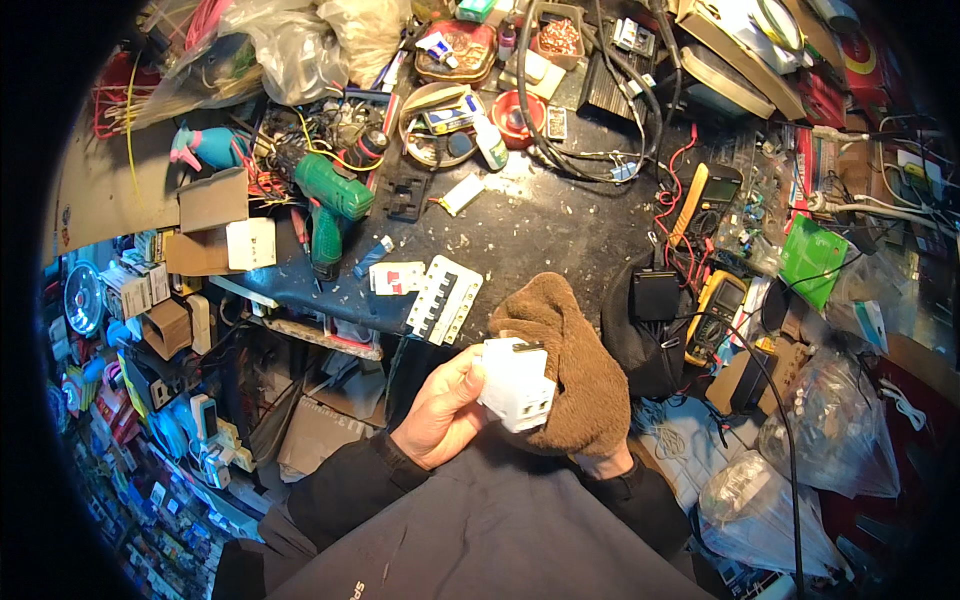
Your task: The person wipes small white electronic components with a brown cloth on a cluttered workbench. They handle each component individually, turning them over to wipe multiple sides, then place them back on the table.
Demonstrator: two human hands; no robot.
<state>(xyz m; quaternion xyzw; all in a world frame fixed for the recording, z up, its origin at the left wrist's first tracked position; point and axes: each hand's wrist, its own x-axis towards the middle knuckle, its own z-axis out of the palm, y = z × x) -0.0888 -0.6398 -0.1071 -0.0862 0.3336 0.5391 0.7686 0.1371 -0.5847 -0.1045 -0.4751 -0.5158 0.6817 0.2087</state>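
Note:
A white circuit breaker [515, 385] with a black switch lever is pinched in my left hand [447, 405], in front of my body. My right hand [605, 463] is inside or behind a brown cloth [575, 370]; only its heel and wrist show, and the cloth touches the right side of the breaker. The fingers under the cloth are hidden. Just beyond my left hand, a row of white breakers [445, 300] with black levers lies at the bench edge. Left of it is a white piece with red marks [398, 278].
A green cordless drill [330, 205] lies on the dark bench [540, 215] to the left. A yellow multimeter [715, 315] and a black box with cables [656, 295] are to the right. Farther back are a red bowl [517, 118] and thick black cables [545, 130].

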